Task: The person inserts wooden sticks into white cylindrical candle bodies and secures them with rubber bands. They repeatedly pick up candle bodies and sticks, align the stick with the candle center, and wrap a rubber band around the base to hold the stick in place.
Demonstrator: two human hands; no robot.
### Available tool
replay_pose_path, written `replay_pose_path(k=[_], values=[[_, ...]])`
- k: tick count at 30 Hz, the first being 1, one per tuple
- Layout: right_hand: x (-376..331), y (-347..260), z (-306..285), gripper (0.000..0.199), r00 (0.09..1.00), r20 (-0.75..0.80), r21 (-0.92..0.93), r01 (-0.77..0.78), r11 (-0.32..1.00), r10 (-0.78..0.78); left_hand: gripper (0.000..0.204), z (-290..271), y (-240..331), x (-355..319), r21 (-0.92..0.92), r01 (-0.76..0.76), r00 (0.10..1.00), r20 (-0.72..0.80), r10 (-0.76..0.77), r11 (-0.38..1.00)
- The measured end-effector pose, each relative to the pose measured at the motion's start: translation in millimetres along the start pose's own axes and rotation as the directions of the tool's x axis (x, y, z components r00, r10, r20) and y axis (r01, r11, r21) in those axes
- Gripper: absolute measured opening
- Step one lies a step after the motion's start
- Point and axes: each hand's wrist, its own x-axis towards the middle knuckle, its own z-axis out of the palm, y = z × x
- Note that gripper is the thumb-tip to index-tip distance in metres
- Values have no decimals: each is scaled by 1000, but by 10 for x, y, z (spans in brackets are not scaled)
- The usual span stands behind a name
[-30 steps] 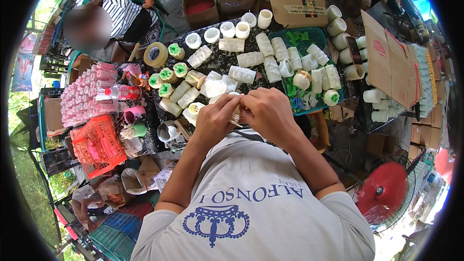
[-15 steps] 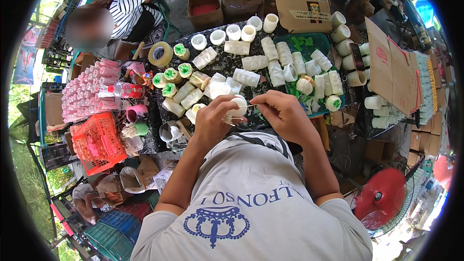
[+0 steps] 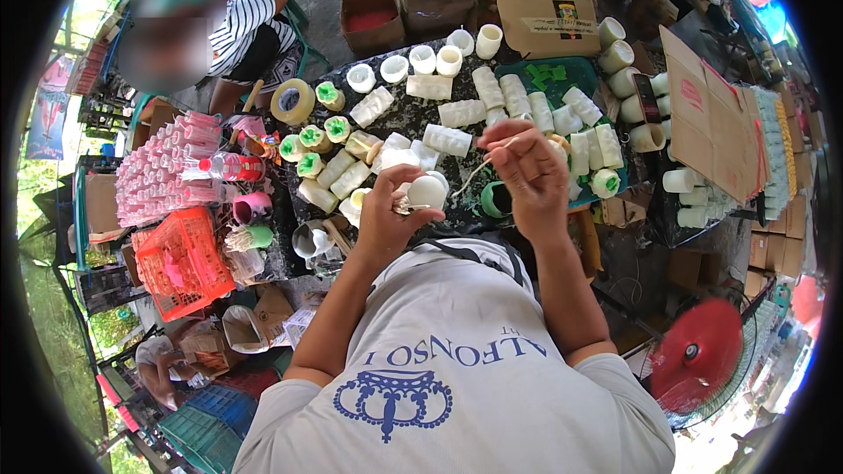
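Note:
My left hand (image 3: pixel 386 211) is closed around a smooth white candle (image 3: pixel 428 191), its pale round end facing up. A small bundle of pale wicks (image 3: pixel 402 204) is tucked in the same fingers. To the right, my right hand (image 3: pixel 534 177) is raised with its fingers bent, pinching one end of a thin cream wick (image 3: pixel 474 177). The wick curves down toward the candle; whether it touches it I cannot tell. A dark green cup (image 3: pixel 496 199) stands on the table between the hands. Behind them lie several rough white cylinders (image 3: pixel 448 140).
Green-filled cylinders (image 3: pixel 312 135) and a tape roll (image 3: pixel 292 102) are at left, near pink-white tubes (image 3: pixel 167 158) and a red basket (image 3: pixel 180 259). A teal tray (image 3: pixel 580 202) sits at right. A red fan (image 3: pixel 691 351) stands at lower right; another person sits at upper left.
My right hand has moved up and right, away from the left, drawing the wick with it and turning its palm into view. The green cup is now uncovered. My left hand keeps the candle.

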Motion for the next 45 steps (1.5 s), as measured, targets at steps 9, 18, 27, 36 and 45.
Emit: replay_pose_path(k=[9, 18, 27, 36, 45], values=[[-129, -469, 146, 6, 945, 265, -703, 51, 709, 194, 40, -174, 121, 8, 142, -103, 992, -62, 113, 984], [-171, -405, 432, 7, 951, 304, -779, 212, 590, 61, 40, -197, 290, -16, 273, -284, 952, -30, 304, 919], [-153, -367, 429, 10, 913, 408, -815, 359, 455, 11, 37, -230, 357, -36, 404, -335, 932, 13, 361, 851], [-188, -356, 454, 10, 905, 419, -851, 364, 378, 72, 42, -274, 409, -77, 562, -399, 905, 118, 408, 724], [-225, -112, 519, 7, 880, 460, -857, 405, 319, 118, 50, -211, 207, -56, 543, -439, 873, 69, 483, 716]])
